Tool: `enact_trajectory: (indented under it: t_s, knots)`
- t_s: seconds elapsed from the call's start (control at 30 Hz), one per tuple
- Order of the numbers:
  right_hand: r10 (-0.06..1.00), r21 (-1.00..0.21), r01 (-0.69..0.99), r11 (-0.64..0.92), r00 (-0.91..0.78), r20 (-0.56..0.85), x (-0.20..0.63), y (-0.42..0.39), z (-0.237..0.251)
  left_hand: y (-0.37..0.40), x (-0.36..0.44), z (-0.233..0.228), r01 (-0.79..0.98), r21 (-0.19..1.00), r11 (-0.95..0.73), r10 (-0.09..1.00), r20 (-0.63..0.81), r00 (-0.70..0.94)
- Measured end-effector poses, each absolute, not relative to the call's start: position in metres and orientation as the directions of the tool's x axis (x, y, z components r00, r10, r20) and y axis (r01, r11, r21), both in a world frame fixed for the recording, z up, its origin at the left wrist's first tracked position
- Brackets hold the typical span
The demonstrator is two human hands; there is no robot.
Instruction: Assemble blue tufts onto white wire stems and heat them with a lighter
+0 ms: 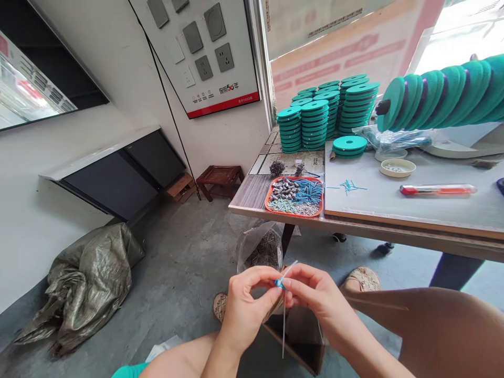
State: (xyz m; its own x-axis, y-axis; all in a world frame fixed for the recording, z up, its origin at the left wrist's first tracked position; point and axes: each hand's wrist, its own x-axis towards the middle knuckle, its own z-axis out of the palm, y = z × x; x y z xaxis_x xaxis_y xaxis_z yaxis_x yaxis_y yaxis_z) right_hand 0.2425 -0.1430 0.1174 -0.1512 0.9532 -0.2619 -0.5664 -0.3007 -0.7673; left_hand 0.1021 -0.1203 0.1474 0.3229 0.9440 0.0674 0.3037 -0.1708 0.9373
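My left hand [249, 300] and my right hand [315, 294] meet in front of my lap, fingertips almost touching. A small blue piece [279, 283] sits pinched at the thumb and forefinger of the left hand; its exact kind is partly hidden by fingers. Close by it, the right thumb and forefinger close on a thin whitish line [284, 325]. One end of that line sticks up above the fingers, and a longer length hangs straight down. Beneath the hands stands an open box [313, 352], partly covered by them.
On the table [252, 197] lies an orange tray [269, 206] of sorted small parts. Behind it rise stacks of green foam discs [315, 121]. A cutter knife [438, 190], a small dish [397, 168] and blue snippets [348, 186] rest on the board [374, 205]. A bag [262, 247] stands below.
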Motion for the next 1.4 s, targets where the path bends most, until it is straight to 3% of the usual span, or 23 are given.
enact_trajectory:
  t_s: [0.4, 0.9, 1.13, 1.4]
  knots:
    - [0.951, -0.794, -0.524, -0.308, -0.136, -0.279, 0.243, -0.140, 0.124, -0.119, 0.102, 0.150, 0.295, 0.955, -0.043, 0.950, -0.052, 0.307]
    - [0.965, -0.805, -0.532, -0.261, -0.137, -0.222, 0.244, -0.142, 0.117, -0.118, 0.101, 0.153, 0.308, 0.936, -0.168, 0.925, 0.041, 0.378]
    - [0.972, -0.870, -0.436, -0.230, -0.155, -0.179, 0.248, -0.146, 0.120, -0.116, 0.101, 0.158, 0.321, 0.926, -0.198, 0.910, 0.051, 0.411]
    - [0.964, -0.814, -0.518, -0.262, -0.180, -0.195, 0.245, -0.145, 0.117, -0.117, 0.100, 0.158, 0.371, 0.891, -0.261, 0.894, 0.078, 0.441]
